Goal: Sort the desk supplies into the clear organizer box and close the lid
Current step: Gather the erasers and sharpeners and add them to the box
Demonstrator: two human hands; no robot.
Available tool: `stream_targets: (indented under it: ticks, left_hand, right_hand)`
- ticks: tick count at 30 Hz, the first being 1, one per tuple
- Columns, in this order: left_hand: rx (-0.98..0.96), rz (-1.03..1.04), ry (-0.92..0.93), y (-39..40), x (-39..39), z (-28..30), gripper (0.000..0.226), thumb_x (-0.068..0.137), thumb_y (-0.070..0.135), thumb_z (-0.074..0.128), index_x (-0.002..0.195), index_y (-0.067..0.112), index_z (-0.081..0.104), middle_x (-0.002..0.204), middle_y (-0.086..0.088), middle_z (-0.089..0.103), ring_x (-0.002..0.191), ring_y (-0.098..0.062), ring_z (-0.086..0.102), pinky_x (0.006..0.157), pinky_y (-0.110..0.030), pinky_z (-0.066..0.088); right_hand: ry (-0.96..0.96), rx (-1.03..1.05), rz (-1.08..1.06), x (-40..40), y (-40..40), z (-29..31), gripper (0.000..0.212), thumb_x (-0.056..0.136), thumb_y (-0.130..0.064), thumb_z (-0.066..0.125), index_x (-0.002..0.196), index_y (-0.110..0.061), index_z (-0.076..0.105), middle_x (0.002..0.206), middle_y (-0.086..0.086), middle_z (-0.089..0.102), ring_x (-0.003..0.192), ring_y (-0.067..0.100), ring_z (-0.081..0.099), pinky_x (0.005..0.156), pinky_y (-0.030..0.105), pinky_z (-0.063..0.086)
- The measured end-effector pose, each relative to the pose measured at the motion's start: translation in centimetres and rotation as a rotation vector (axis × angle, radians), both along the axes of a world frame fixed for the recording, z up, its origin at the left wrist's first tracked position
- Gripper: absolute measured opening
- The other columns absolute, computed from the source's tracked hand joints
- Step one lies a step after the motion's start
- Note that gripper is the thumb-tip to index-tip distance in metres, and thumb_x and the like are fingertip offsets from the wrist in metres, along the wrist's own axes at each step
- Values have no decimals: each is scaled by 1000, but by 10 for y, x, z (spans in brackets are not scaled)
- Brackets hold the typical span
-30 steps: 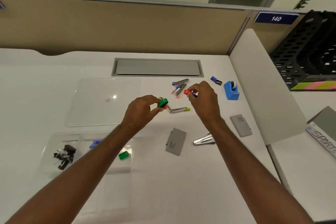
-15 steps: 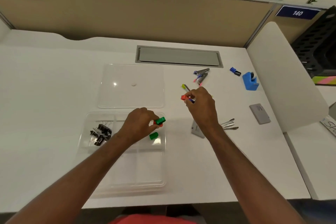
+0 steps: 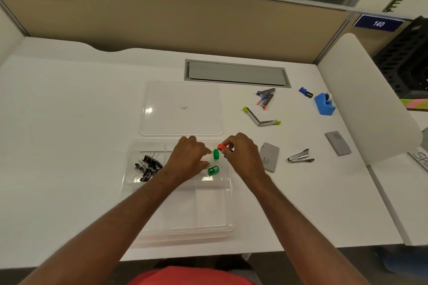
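The clear organizer box (image 3: pixel 185 229) lies open at the desk's front, and its lid (image 3: pixel 183 109) lies flat just behind it. Black binder clips (image 3: pixel 147 169) fill the back-left compartment. My left hand (image 3: pixel 187 157) hovers over the back compartments with its fingers curled on a small red piece (image 3: pixel 203 162). A green piece (image 3: pixel 216 154) sits right at that hand's fingertips. A second green piece (image 3: pixel 213 170) lies in the back-right compartment. At the box's back-right corner, my right hand (image 3: pixel 243 155) pinches a red piece (image 3: pixel 222 146) and a blue one (image 3: pixel 229 150).
To the right lie a grey staple box (image 3: pixel 269 159), a staple remover (image 3: pixel 300 157) and another grey box (image 3: pixel 337 143). Further back are metal clips with coloured ends (image 3: pixel 266 97), a bent clip (image 3: pixel 261 118), a blue sharpener (image 3: pixel 305 92) and a blue tape dispenser (image 3: pixel 324 104). A white divider (image 3: pixel 366 99) bounds the right side.
Both hands came back from the pile of supplies to the box. My left hand lowered over the back compartments. My right hand carried its red and blue pieces to the box's corner.
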State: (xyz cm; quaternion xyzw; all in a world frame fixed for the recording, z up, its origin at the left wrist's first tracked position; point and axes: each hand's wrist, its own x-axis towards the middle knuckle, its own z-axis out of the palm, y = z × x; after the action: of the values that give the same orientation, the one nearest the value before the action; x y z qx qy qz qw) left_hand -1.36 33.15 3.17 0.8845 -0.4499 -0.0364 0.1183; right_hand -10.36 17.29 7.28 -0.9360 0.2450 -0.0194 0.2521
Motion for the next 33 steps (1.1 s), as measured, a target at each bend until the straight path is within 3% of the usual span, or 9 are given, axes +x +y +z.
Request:
stream_targets:
  ticks: [6, 8, 13, 16, 20, 25, 29, 33]
  left_hand:
    - [-77, 33, -11, 10, 6, -1, 39, 83, 49, 65, 117, 30, 70, 109, 9, 72, 100, -19, 56, 87, -34, 38]
    - [-120, 49, -21, 11, 7, -1, 35, 85, 48, 65, 112, 27, 72, 104, 7, 73, 97, -21, 58, 84, -36, 40]
    - [-231, 53, -58, 7, 10, 3, 30, 85, 43, 68, 108, 25, 72, 103, 5, 72, 94, -23, 60, 81, -38, 43]
    - [-310, 34, -59, 0, 11, 4, 43, 90, 47, 60, 125, 22, 63, 125, 1, 64, 113, -23, 57, 97, -38, 41]
    - [-274, 45, 7, -22, 11, 8, 68, 95, 58, 48, 151, 21, 36, 159, -5, 33, 147, -23, 29, 122, -44, 20]
    - [-197, 17, 15, -64, 16, 11, 80, 92, 69, 34, 156, 23, 19, 164, -5, 18, 151, -25, 18, 122, -43, 8]
    - [-110, 7, -47, -108, 22, 13, 82, 94, 69, 30, 158, 21, 11, 165, -5, 10, 153, -25, 7, 120, -41, -4]
    - [-49, 4, -69, -152, 25, 19, 79, 96, 66, 30, 158, 21, 8, 166, -6, 6, 153, -26, 2, 122, -48, -1]
  right_hand:
    - [75, 22, 18, 3, 14, -1, 26, 90, -37, 69, 109, -20, 71, 106, -2, 66, 93, 14, 63, 78, 24, 47]
    - [73, -11, 24, 2, 15, 0, 26, 92, -36, 66, 114, -22, 69, 110, -3, 64, 98, 15, 63, 80, 23, 44]
    - [-69, -106, 7, -1, 8, 0, 40, 97, -33, 58, 135, -21, 56, 135, 2, 53, 119, 21, 55, 91, 33, 47]
    - [3, -187, -1, -6, -7, -6, 57, 99, -44, 51, 151, -27, 35, 159, 4, 30, 141, 26, 34, 108, 41, 38]
    - [46, -307, 35, -9, -31, -15, 74, 98, -58, 41, 158, -27, 11, 166, 8, 6, 152, 28, 12, 122, 42, 17]
    - [81, -436, 30, -13, -67, -16, 83, 92, -70, 23, 158, -27, -1, 166, 10, -10, 153, 30, -6, 123, 47, 5]
    - [69, -449, 4, -15, -104, -17, 84, 94, -70, 29, 157, -27, -7, 165, 9, -14, 152, 29, -15, 122, 49, -1]
    - [77, -419, -46, -19, -145, -15, 85, 95, -68, 31, 157, -26, -9, 164, 8, -17, 151, 28, -18, 122, 48, -2]
